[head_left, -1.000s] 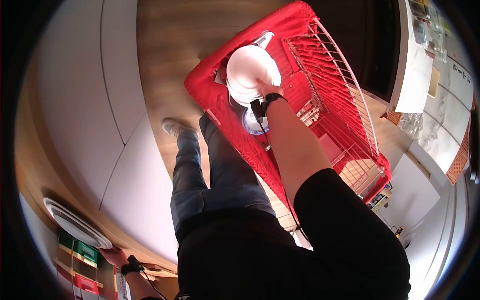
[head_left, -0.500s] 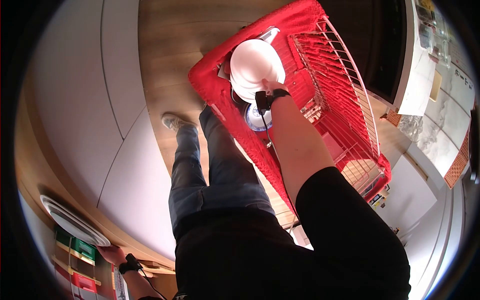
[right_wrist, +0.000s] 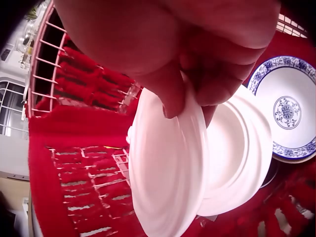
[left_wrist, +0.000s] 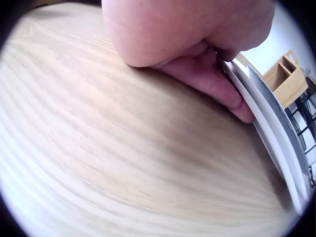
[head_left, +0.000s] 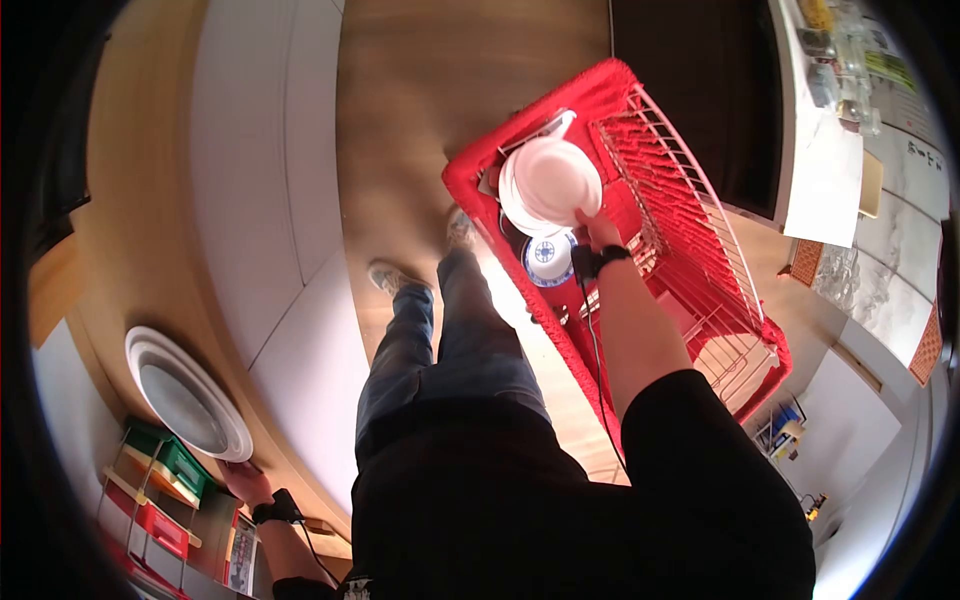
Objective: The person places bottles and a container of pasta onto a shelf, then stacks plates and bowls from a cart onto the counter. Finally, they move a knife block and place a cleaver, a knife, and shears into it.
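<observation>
In the head view my right hand (head_left: 598, 230) reaches into a red fabric-lined wire cart (head_left: 475, 165). It pinches the rim of a white plate (right_wrist: 163, 163), thumb on the near face and fingers behind. The plate stands tilted over another white plate (right_wrist: 227, 148) in the cart. A blue-patterned white dish (right_wrist: 287, 112) lies beside them. At the lower left, my left hand (head_left: 247, 483) grips the edge of stacked white plates (head_left: 185, 395). Its fingers are under the rim, close over the wooden surface (left_wrist: 123, 143).
The wooden counter (head_left: 170, 200) curves along the left above white cabinet fronts (head_left: 240, 180). Green and red drawers (head_left: 170, 465) stand past the plates. A marble-look counter with glassware (head_left: 850, 95) runs along the right. My legs (head_left: 470, 330) are close to the cart.
The head view has shifted, so the cart sits lower and further right. My right hand's plate stands more apart from the one below. The left plates show more of their upper face.
</observation>
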